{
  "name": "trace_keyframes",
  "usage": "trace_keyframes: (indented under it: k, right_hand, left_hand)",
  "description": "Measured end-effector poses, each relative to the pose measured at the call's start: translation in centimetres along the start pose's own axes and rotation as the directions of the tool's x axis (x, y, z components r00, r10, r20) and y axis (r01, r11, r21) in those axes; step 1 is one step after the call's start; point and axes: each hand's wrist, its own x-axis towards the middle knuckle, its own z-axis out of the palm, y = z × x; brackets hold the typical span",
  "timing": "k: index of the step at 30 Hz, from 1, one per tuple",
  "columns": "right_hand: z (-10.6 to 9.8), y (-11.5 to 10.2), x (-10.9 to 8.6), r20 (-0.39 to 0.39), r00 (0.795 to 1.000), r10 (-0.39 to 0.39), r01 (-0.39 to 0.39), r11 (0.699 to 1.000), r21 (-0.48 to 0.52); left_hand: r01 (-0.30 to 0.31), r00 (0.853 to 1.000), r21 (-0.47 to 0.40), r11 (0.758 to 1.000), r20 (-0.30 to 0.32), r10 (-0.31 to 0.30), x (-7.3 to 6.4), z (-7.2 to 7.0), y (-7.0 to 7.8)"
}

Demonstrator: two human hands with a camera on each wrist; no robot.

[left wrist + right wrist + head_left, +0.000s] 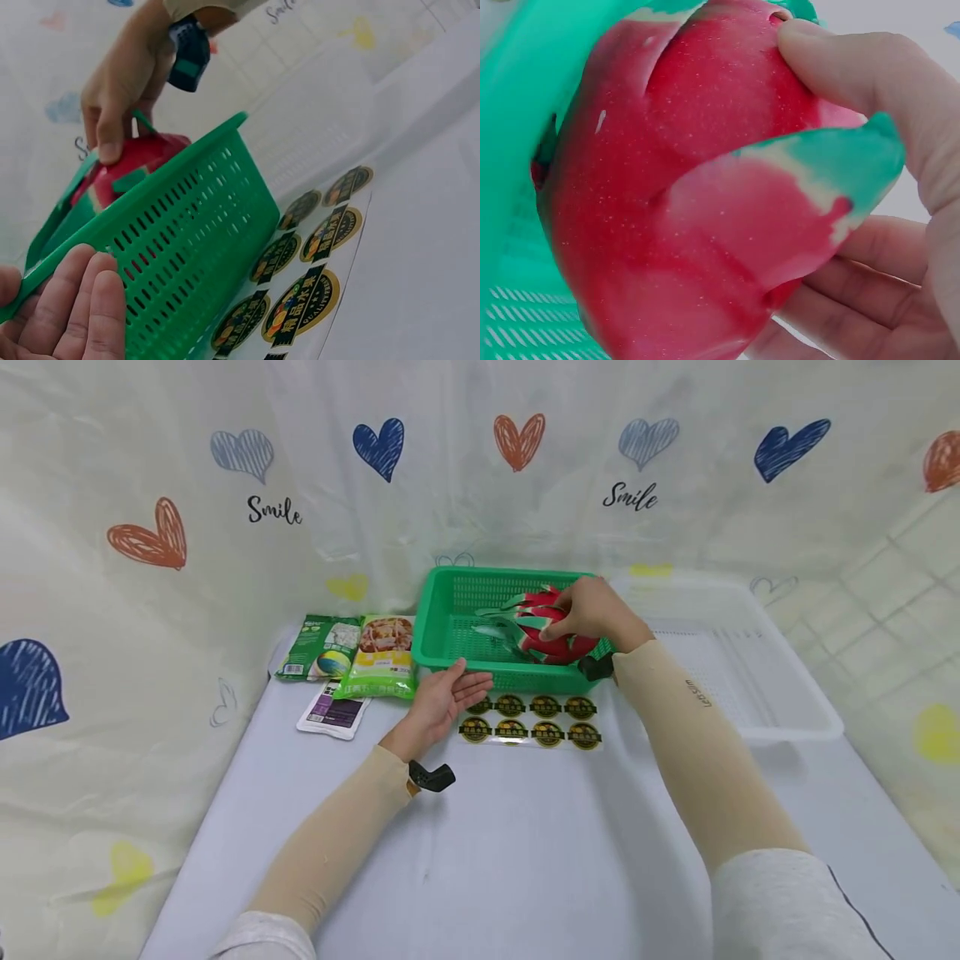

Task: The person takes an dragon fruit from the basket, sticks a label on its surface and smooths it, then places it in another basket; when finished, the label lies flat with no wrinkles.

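Observation:
My right hand [596, 610] reaches into the right side of the green basket [498, 670] and grips a red dragon fruit [705, 187] with green-tipped scales, thumb on one side and fingers on the other. Another dragon fruit [542, 597] shows behind it, partly hidden by the hand. At the basket's front left my left hand [442, 697] stays with its fingers straight, the fingertips [105, 300] against or just before the front wall and the thumb close to the rim. Under the basket's front edge lies a sheet of round black-and-gold stickers [529, 732].
Left of the basket lie a green packet [318, 647], a yellow-green food bag [382, 652] and a purple-and-white pouch [333, 712]. A white plastic basket [795, 727] stands at the right. A heart-printed curtain [450, 510] hangs behind the white-covered table [480, 860].

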Motion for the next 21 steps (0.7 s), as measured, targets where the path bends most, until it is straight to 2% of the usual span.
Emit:
trace_keyframes:
  k: [6,11,16,21]
  right_hand:
    - [-2.7,-1.2,-1.7,-0.031,0.999,0.009,-0.009,1.000,0.004]
    - [-4.2,-1.8,-3.4,-0.043,0.999,0.020,-0.019,1.000,0.018]
    - [-4.6,-2.1,-5.5,-0.060,0.998,0.002,-0.002,1.000,0.015]
    - [-3.9,-2.5,-8.1,-0.069,0.998,-0.015,0.016,1.000,0.012]
  left_hand:
    - [0.025,0.999,-0.003,1.000,0.044,-0.025,0.2,0.0,0.8]
    - [0.049,0.997,0.003,0.999,0.058,-0.049,0.2,-0.1,1.0]
    - [0.052,0.997,0.001,0.999,0.055,-0.052,0.1,-0.3,0.8]
    - [0.049,0.997,0.002,0.999,0.063,-0.049,0.0,-0.4,0.7]
